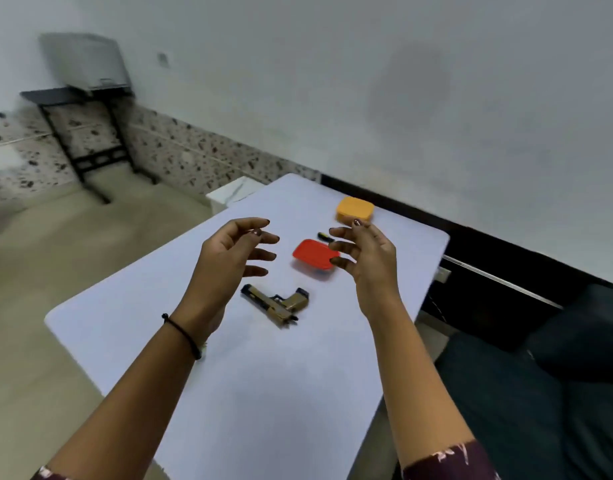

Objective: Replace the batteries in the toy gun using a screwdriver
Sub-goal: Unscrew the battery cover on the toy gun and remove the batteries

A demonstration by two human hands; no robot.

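Observation:
A tan and black toy gun (275, 302) lies on its side on the white table (249, 393), between my two raised hands. My left hand (229, 258) hovers above the table to the gun's left, fingers spread and loosely bent, holding nothing. My right hand (364, 254) is raised on the right, palm facing left, fingers relaxed and empty. Behind the fingers of that hand, a black and yellow screwdriver (325, 236) lies on the table, partly hidden. A red-lidded box (313, 258) sits just beyond the gun.
An orange box (354, 209) stands near the table's far edge. A dark sofa (540, 375) runs along the table's right side. A black-framed stand (90, 109) is at the back left by the wall, across open floor.

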